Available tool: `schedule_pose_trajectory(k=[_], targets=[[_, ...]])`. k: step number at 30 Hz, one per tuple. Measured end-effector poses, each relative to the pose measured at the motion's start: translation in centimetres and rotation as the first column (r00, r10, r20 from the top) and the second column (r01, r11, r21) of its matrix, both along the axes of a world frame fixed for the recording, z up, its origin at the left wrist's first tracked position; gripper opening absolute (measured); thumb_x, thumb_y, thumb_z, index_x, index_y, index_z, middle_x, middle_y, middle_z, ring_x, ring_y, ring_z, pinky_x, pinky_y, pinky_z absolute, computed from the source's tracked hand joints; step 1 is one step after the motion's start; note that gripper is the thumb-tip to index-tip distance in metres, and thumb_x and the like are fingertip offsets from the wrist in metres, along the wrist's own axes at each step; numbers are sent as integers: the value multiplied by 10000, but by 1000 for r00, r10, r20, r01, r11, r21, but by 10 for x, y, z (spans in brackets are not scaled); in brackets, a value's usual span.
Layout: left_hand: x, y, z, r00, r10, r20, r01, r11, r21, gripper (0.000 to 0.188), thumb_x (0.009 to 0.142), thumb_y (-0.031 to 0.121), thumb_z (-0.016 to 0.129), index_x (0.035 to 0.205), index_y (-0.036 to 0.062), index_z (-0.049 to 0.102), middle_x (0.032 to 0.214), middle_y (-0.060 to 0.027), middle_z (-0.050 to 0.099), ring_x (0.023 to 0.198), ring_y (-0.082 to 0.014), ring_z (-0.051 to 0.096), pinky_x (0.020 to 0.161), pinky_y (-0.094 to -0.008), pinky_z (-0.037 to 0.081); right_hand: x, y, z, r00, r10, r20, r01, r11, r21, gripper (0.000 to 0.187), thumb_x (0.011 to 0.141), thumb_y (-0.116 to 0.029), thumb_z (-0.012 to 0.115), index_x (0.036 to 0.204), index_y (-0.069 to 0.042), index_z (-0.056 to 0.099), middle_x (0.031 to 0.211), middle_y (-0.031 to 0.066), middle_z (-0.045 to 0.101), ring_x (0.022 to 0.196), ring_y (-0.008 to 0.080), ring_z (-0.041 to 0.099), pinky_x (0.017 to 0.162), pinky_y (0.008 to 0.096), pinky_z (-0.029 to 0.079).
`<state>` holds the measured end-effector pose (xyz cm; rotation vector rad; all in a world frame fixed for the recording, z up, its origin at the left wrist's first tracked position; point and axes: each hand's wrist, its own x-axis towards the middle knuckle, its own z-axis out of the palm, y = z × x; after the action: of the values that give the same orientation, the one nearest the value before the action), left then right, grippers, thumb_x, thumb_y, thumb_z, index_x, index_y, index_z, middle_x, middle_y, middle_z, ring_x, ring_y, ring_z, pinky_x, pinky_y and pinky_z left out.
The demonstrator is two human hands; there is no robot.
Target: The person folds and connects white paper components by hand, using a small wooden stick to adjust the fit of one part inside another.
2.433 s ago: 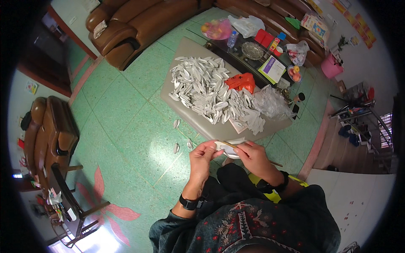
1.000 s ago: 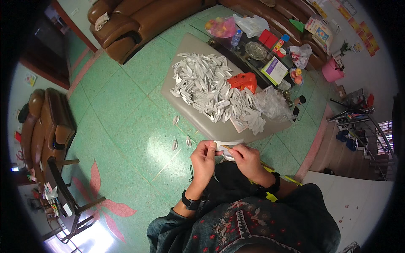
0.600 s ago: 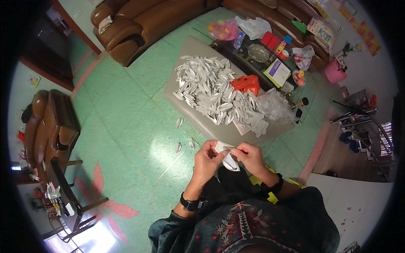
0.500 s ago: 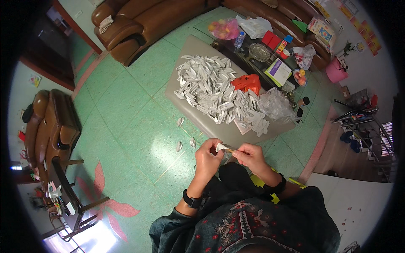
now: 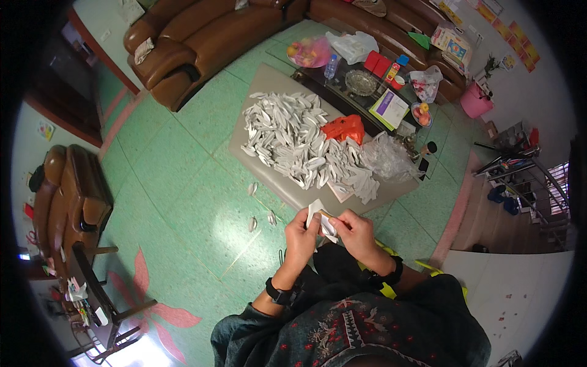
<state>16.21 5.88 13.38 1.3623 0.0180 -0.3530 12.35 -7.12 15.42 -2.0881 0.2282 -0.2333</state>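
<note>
Above my lap, my left hand (image 5: pixel 298 238) pinches a white folded piece (image 5: pixel 316 208) that looks like paper or thin cloth. My right hand (image 5: pixel 359 235) grips a thin brown stick (image 5: pixel 324 214), its tip against the white piece. White material also shows below the stick, between the two hands; its exact shape is hard to make out. Just beyond my hands, a big heap of similar white and grey folded pieces (image 5: pixel 287 131) covers much of a grey padded bench (image 5: pixel 260 168).
Beside the heap lie a red plastic bag (image 5: pixel 343 128) and a crumpled clear bag (image 5: pixel 391 158). A few loose pieces (image 5: pixel 252 224) are on the green tiled floor (image 5: pixel 177 177). Behind the bench stands a dark coffee table with a bottle (image 5: pixel 331 66) and a glass dish (image 5: pixel 362 82). Brown sofas (image 5: pixel 238 37) line the back.
The white piece has turned and now stands up more, showing more of its surface, with more white visible between my hands. My right hand has shifted slightly lower. The whole view has tilted a little.
</note>
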Motion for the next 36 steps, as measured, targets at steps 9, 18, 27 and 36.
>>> schedule_pose_trajectory(k=[9,18,27,36], targets=[[-2,-9,13,997,20,-80,-13,997,77,127,865,47,539,940,-43,587,739,-23,585,608,-64,507,554,-211,437,3,2,11,983,68,168,-54,995,-89,188,776,-112,657,697,-2,527,572,127,530,461,199,470,458,311,391],[1,1,13,919,18,393,-162,928,336,265,792,83,619,1042,4,585,772,-112,599,663,-142,539,636,-247,444,11,-16,6,992,119,46,-118,993,-23,176,752,-108,676,690,-7,546,570,110,530,479,206,514,456,313,394],[18,23,9,995,72,-65,-77,994,-78,149,860,85,577,887,-52,629,720,-58,614,594,-101,550,522,-217,456,12,-1,9,977,169,128,-154,981,-117,151,760,-102,665,707,-8,559,605,112,548,483,218,514,459,316,400],[26,33,4,948,-23,-317,6,998,-55,85,813,72,601,816,-5,635,658,-51,599,550,-112,545,527,-234,433,15,-3,6,866,481,137,-336,762,-553,175,759,-89,643,672,-13,511,607,141,547,535,319,544,474,374,422]])
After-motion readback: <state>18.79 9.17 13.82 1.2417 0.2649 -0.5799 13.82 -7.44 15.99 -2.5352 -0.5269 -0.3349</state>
